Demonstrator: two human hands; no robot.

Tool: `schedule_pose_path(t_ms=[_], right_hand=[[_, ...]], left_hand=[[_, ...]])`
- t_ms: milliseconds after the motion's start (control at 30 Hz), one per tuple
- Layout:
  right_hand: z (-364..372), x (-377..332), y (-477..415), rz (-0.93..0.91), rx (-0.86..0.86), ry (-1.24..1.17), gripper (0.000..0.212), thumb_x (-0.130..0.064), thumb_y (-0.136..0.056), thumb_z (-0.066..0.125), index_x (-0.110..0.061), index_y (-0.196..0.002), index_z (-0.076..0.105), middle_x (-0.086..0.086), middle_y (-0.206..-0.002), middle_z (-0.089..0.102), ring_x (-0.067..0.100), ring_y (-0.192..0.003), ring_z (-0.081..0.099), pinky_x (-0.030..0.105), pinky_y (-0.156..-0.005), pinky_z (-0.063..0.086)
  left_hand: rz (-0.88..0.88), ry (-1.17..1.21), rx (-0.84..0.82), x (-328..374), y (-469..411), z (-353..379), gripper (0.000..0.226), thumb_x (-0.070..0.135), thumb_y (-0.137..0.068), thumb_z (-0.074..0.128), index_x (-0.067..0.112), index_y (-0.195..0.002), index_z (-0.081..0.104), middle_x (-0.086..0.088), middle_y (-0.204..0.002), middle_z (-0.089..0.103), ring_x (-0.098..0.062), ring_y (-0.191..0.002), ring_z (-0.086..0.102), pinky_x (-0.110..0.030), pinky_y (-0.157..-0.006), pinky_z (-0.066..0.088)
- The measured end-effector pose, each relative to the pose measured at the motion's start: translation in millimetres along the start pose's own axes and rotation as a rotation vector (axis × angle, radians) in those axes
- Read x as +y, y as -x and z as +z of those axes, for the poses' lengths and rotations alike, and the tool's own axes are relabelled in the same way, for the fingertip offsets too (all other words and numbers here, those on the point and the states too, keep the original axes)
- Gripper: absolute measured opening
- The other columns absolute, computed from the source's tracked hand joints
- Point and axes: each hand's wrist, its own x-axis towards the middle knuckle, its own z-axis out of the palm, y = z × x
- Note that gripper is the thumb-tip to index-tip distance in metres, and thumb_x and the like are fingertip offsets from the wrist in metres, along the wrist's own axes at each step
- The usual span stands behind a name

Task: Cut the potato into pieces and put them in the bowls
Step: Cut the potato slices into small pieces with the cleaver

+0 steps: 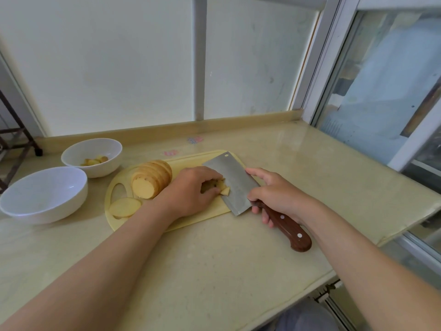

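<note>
Partway through, at a guess nearer the middle than the end.

Centre of the frame: yellow cutting board [191, 161] on the tabletop [214, 259]. On its left half, sliced potato [152, 179] standing as a fanned stack, rounds leaning together, not yet cut smaller. Just below that, at the board's lower left edge, a few loose slices [125, 207] lying flat.

Left hand [191, 189] in mid-frame, fingers curled down over a small heap of potato chunks [224, 191], pinching them against the flat of the blade. Right hand [274, 194] just to the right, wrapped round the brown handle of the cleaver [231, 185], forefinger along the top of the blade, edge resting on the board beside the chunks.

Upper left: far bowl [105, 169] with a small portion of cut pieces [95, 161] already in it. Below it, at the left edge, near bowl [47, 211], showing only white inside from this angle.

Done so far, judging by the layout: potato sliced into rounds, one batch chopped and bowled, a second batch chopped and under the fingers. Left to do: moving that batch to a bowl, chopping the stack and loose slices, and filling the nearer bowl.
</note>
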Motion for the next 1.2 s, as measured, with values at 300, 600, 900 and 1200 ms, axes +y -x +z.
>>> schedule_pose_path(t_ms=[300, 600, 900, 1200], right_hand=[[0.1, 4.6, -4.0, 0.009, 0.007, -0.049, 0.075, -0.001, -0.093, 0.053, -0.038, -0.156, 0.038, 0.008, -0.06, 0.062, 0.025, -0.043, 0.053, 0.028, -0.042, 0.046], [1.5, 5.7, -4.8, 0.008, 0.014, -0.061, 0.074, -0.002, -0.091, 0.053, -0.039, -0.154, 0.039, 0.008, -0.061, 0.062, 0.024, -0.042, 0.053, 0.027, -0.043, 0.045], [1.2, 5.7, -4.0, 0.012, 0.013, -0.074, 0.073, -0.002, -0.092, 0.054, -0.04, -0.153, 0.041, 0.009, -0.062, 0.062, 0.025, -0.044, 0.053, 0.028, -0.043, 0.045], [0.7, 4.2, -1.5, 0.022, 0.019, -0.084, 0.073, -0.002, -0.092, 0.054, -0.039, -0.154, 0.041, 0.009, -0.062, 0.063, 0.024, -0.043, 0.054, 0.027, -0.042, 0.045]], left_hand=[[-0.367, -0.371, -0.352, 32.7, -16.4, -16.3, 0.028, 0.011, -0.089, 0.049, 0.013, -0.114, 0.058, -0.003, -0.107, 0.054, -0.023, -0.099, 0.052, -0.03, -0.079, 0.044], [-0.369, -0.193, -0.099, 21.6, -9.4, -7.1, 0.009, 0.011, -0.088, 0.063, 0.012, -0.089, 0.072, -0.003, -0.087, 0.069, -0.022, -0.085, 0.06, -0.039, -0.082, 0.052], [-0.36, -0.041, 0.039, 29.5, -9.0, -0.4, 0.026, 0.007, -0.087, 0.063, 0.025, -0.076, 0.048, 0.004, -0.077, 0.049, -0.015, -0.075, 0.044, -0.045, -0.086, 0.051], [-0.44, -0.205, -0.087, 38.7, -5.2, -0.9, 0.043, 0.034, -0.091, 0.053, 0.013, -0.129, 0.057, -0.005, -0.123, 0.053, -0.025, -0.115, 0.049, -0.036, -0.095, 0.043]])
